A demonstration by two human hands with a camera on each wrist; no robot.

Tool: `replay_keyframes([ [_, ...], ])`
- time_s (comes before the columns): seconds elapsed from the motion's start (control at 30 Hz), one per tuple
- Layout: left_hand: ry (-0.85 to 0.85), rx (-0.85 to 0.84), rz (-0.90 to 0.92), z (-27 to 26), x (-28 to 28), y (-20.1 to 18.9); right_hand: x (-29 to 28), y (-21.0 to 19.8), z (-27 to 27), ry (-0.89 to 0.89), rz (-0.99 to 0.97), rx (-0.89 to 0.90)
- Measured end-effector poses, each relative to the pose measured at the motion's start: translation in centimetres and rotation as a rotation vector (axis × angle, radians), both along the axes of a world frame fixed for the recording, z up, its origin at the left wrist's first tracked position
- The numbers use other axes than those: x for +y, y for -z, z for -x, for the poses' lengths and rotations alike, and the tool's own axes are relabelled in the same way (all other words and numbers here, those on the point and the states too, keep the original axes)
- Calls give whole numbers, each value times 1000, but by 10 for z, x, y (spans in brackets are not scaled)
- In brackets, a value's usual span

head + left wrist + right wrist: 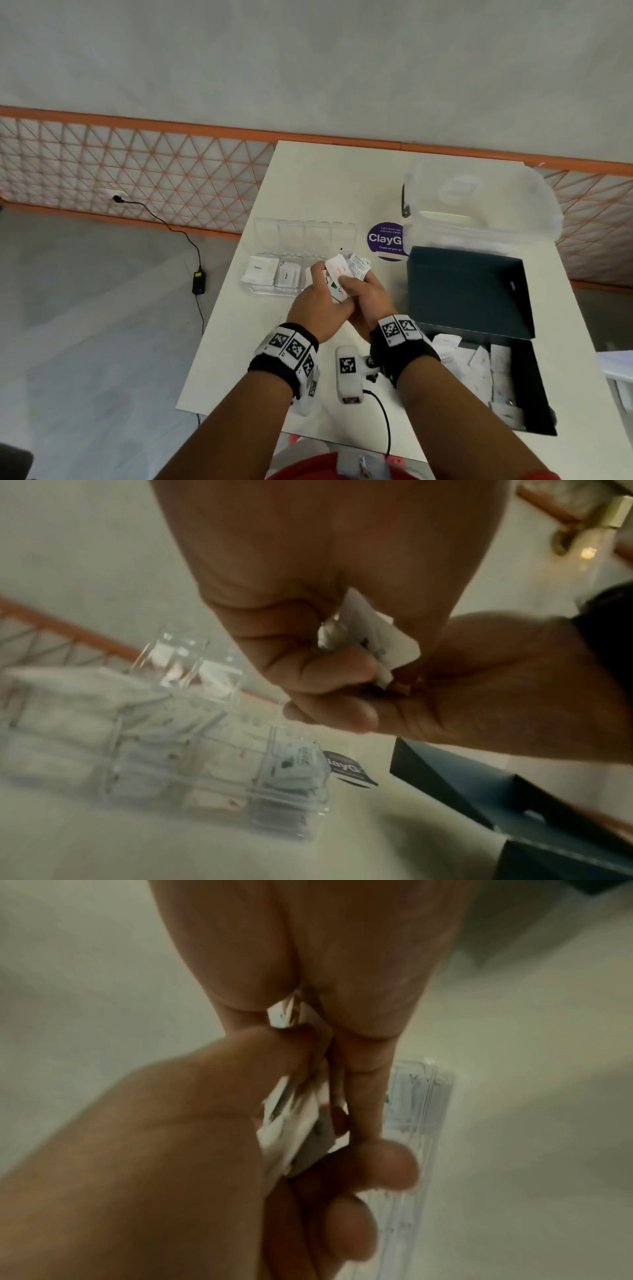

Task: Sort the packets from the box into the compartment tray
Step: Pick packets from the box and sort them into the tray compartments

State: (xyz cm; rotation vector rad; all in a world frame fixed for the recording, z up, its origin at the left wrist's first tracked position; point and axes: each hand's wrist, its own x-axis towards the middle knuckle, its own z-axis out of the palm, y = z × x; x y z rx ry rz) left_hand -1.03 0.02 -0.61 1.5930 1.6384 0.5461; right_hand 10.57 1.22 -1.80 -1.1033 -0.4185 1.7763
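Observation:
Both hands meet over the table's middle and hold one bunch of small white packets point(344, 274), some with red or green print and one silvery. My left hand point(320, 294) grips the bunch from the left and my right hand point(363, 291) pinches it from the right. In the left wrist view my fingers point(325, 669) curl round the packets point(369, 631); the right wrist view shows the packets point(298, 1123) squeezed between both hands. The clear compartment tray point(301, 233) lies just beyond the hands, with white packets in its near-left cells. The dark box point(479, 294) stands open at the right, with loose packets point(479, 363) inside.
A clear plastic tub point(479, 205) stands behind the box, beside a purple round sticker point(385, 240). A white device with a square marker point(349, 373) and its black cable lie near the table's front edge. The table drops off at the left to the floor.

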Motion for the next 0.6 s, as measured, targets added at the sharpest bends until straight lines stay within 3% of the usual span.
replay_keyframes([
  [0.1,46,97,-18,19,6,2,1,0,16,40,12,16],
  [0.2,23,-55,125,43,20,6,2,-2,27,58,13,-17],
  [0.27,-26,-196,126,56,29,12,2,-3,34,63,-2,-36],
  [0.37,-116,-252,22,65,41,19,1,-2,47,38,-44,-68],
  [0.6,-169,-346,4,73,57,28,6,1,51,37,-31,-96],
])
